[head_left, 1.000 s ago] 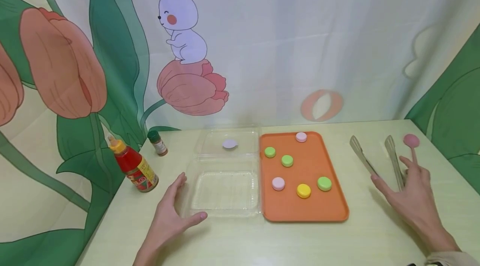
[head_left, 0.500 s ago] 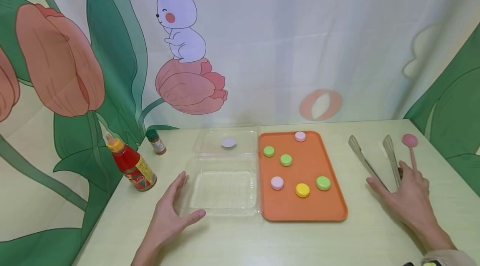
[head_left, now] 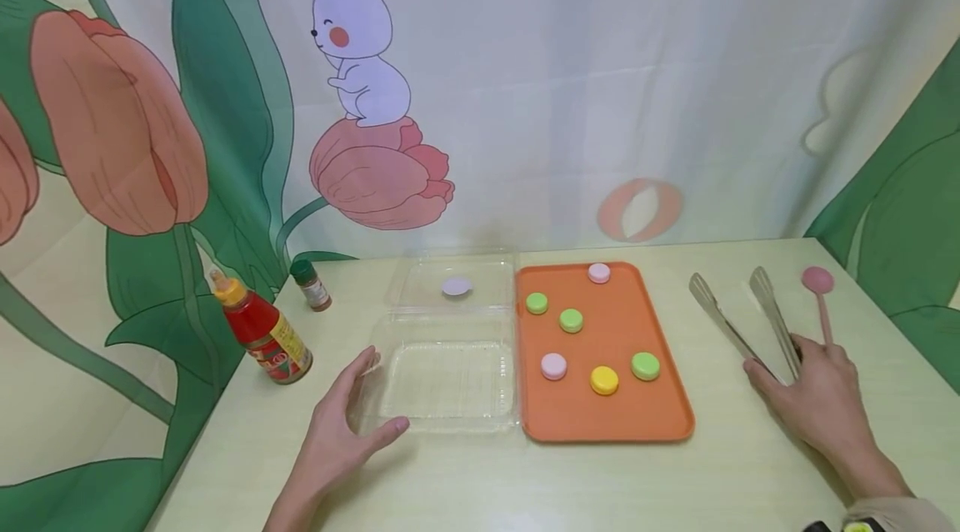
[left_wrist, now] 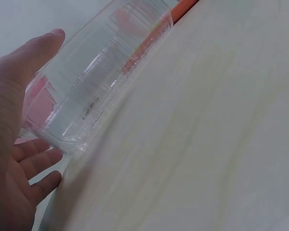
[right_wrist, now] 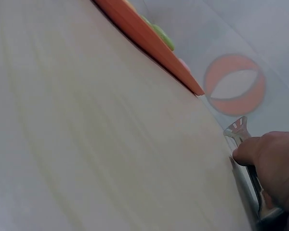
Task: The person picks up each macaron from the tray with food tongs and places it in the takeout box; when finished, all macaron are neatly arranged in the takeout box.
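Note:
My right hand (head_left: 821,399) grips metal tongs (head_left: 776,322) at the table's right side, with thumb and fingers on either side of the two arms. The tongs' slotted ends point away and stand apart with nothing between them. In the right wrist view, the thumb lies over one tong arm (right_wrist: 254,180). My left hand (head_left: 337,428) spreads its thumb and fingers around the near left corner of a clear plastic clamshell box (head_left: 450,386), whose lid lies back. In the left wrist view, the fingers are relaxed beside the box wall (left_wrist: 94,77); contact is hard to tell.
An orange tray (head_left: 585,424) beside the box bears several macarons: green (head_left: 645,365), pink (head_left: 553,366) and yellow (head_left: 604,380). A pink spoon (head_left: 818,280) lies right of the tongs. A red sauce bottle (head_left: 270,340) and small green-capped jar (head_left: 311,286) stand left.
My right hand has settled around the tongs, its fingers drawing in. The tongs' arms have come closer together, their ends shifting slightly left. My left hand stays in place.

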The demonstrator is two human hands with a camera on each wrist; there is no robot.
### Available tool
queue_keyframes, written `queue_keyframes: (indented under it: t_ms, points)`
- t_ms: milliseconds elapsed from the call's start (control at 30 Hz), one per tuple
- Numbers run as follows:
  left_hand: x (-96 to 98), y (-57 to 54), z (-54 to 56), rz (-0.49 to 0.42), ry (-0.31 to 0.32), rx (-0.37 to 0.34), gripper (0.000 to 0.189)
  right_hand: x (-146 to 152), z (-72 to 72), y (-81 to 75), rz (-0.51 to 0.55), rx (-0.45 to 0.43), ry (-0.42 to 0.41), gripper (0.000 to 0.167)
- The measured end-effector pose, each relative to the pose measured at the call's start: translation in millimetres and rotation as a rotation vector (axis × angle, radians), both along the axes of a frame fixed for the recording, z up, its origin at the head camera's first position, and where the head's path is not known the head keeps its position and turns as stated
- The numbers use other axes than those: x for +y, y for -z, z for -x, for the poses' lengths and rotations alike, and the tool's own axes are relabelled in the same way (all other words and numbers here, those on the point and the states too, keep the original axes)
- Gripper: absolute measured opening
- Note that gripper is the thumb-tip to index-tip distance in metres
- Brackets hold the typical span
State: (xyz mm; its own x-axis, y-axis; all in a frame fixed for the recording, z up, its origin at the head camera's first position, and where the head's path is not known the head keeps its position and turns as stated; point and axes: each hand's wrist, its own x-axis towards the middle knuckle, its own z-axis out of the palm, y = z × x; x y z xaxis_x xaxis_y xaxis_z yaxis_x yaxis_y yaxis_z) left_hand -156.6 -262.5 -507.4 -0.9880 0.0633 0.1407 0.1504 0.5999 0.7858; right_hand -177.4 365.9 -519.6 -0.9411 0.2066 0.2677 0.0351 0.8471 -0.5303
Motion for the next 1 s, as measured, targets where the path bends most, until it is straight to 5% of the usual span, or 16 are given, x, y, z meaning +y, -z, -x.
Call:
queue_keyframes:
  t_ms: [733,1000]
  points:
    - [0.8,0.7,0.6,-0.008,0.008,0.018,0.109,1.8,-15.8,-29.2,0.163,0.004,-0.24,0.08]
    - [-0.5,0.8,-0.3,-0.011,0.005,0.018,0.109,-3.2,-22.2,-37.3,0.188,-0.023,-0.296,0.067]
